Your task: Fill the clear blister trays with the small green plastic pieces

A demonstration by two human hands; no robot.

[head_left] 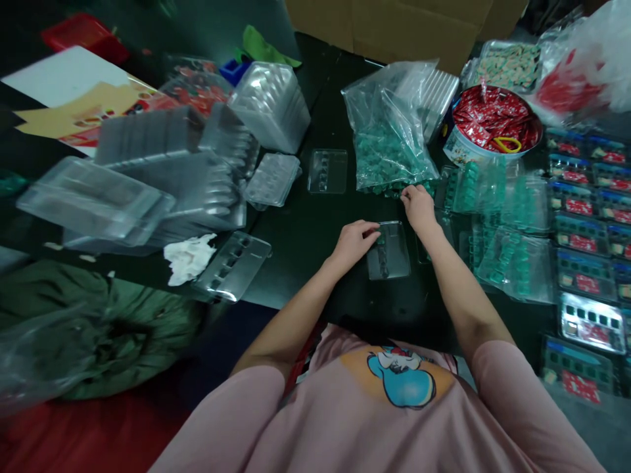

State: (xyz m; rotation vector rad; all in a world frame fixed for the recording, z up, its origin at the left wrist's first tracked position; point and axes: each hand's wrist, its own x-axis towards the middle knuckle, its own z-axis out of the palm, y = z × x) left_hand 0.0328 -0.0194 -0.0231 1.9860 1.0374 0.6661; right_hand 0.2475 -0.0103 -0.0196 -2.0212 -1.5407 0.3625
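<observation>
My left hand (pixel 353 244) rests at the upper left of a clear plastic tray (pixel 398 253) lying before me. Its thumb and forefinger are drawn together over the tray's row of slots, at a small dark green spot; what they hold is too small to make out. Further right, my right hand (pixel 419 205) has its fingertips pinched among small green pieces (pixel 392 192) at the mouth of a clear bag (pixel 384 141). Whatever is between those fingertips is hidden. The bag is filled with more green pieces.
Stacked clear trays (pixel 172 177) stand on the left, with crumpled white tissue (pixel 188 258) nearby. A single tray (pixel 328 172) lies ahead. On the right are a round tin (pixel 493 141) of red packets, trays with green pieces (pixel 517 256), and rows of filled packs (pixel 584 243).
</observation>
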